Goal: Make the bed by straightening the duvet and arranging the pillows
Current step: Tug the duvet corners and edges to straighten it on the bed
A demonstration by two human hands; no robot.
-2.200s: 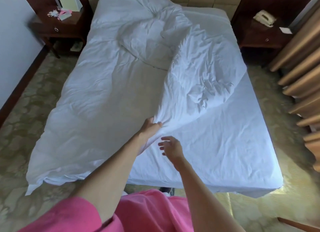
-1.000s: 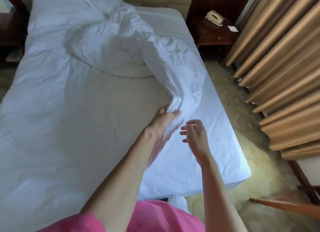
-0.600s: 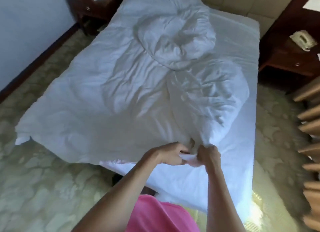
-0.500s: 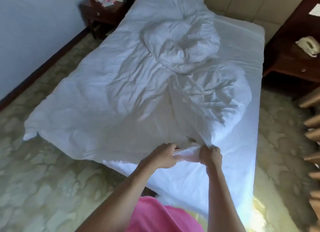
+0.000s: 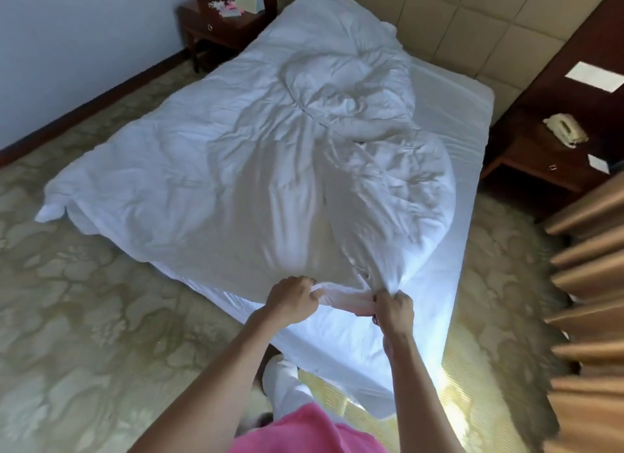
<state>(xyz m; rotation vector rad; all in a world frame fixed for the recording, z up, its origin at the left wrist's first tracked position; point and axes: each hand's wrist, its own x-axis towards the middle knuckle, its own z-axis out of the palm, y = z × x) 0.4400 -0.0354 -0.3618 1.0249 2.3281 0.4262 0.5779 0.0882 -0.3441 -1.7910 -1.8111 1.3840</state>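
Right hand (image 5: pixel 393 305) now gripping duvet (image 5: pixel 270 155) too

Duvet (image 5: pixel 236 169): white cloth, matt, heavily creased. Bed sheet (image 5: pixel 449 121): white cloth, smoother, faintly ribbed. Nightstands (image 5: pixel 216 30): dark wood, semi-gloss. Carpet (image 5: pixel 84 317): matt, patterned pile. Curtain (image 5: pixel 594 283): tan cloth, slight sheen. Headboard (image 5: pixel 472 23): padded, quilted panels.
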